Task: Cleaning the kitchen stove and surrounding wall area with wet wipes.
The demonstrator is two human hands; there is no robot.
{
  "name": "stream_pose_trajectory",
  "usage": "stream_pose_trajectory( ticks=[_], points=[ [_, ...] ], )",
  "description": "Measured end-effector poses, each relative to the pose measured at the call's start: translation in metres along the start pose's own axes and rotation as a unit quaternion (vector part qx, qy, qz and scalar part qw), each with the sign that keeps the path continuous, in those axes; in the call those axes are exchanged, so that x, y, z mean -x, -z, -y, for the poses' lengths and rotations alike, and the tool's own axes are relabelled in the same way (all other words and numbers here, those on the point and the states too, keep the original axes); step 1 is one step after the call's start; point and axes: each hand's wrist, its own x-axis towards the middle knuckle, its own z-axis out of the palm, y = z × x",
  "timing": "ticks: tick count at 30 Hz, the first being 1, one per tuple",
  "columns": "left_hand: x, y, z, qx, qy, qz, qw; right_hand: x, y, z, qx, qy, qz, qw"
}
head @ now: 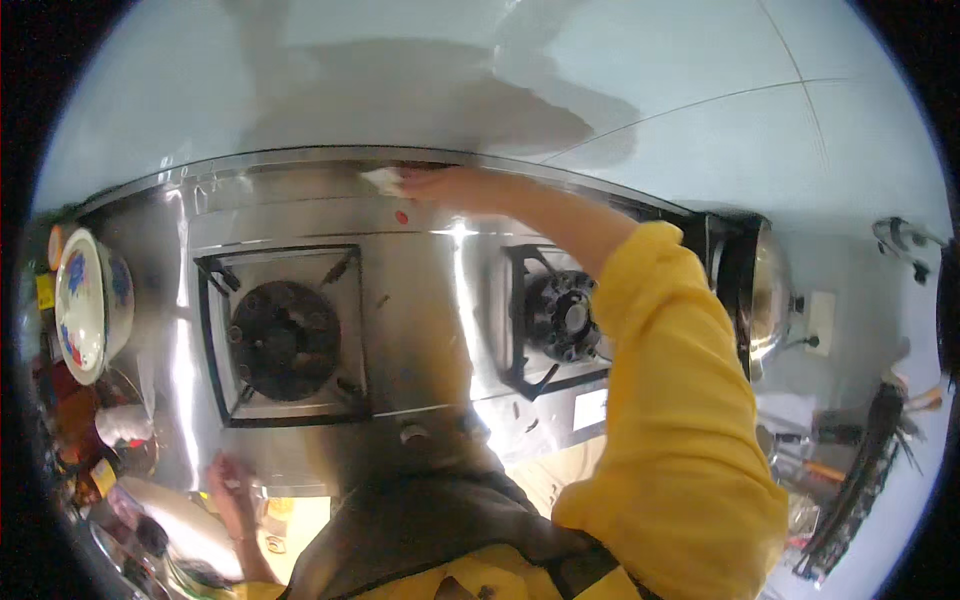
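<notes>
Stretched across a stainless steel gas stove (420, 300), my right hand (435, 186) holds a white cloth or wipe (385, 181) against its back edge, by the wall. A small red piece (402, 217) lies just below that hand. The left burner (285, 341) sits inside a square black frame; the right burner (562, 315) is partly hidden by my yellow sleeve. My left hand (229, 476) is at the stove's front left edge, small and blurred, so whether its fingers hold anything is unclear.
A white enamel basin with a floral pattern (81, 307) stands at the far left, above assorted containers. At the right are a large metal pan or lid (766, 300), a wall socket (821, 322) and a rack of utensils (862, 472). Dark bits lie near the right burner.
</notes>
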Motion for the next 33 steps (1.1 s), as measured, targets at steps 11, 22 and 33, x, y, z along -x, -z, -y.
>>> stream_pose_trajectory(
  ticks=[11, 22, 33],
  points=[
    [-0.013, 0.038, 0.054, -0.137, -0.017, -0.091, 0.986, 0.231, -0.028, -0.077, 0.023, -0.178, -0.154, 0.972],
    [-0.030, 0.013, 0.020, -0.182, -0.056, -0.113, 0.975, 0.225, 0.011, -0.073, 0.249, -0.217, -0.004, 0.944],
    [-0.029, -0.012, -0.039, -0.407, -0.023, -0.094, 0.908, 0.060, -0.009, -0.031, 0.068, -0.127, -0.094, 0.985]
  ],
)
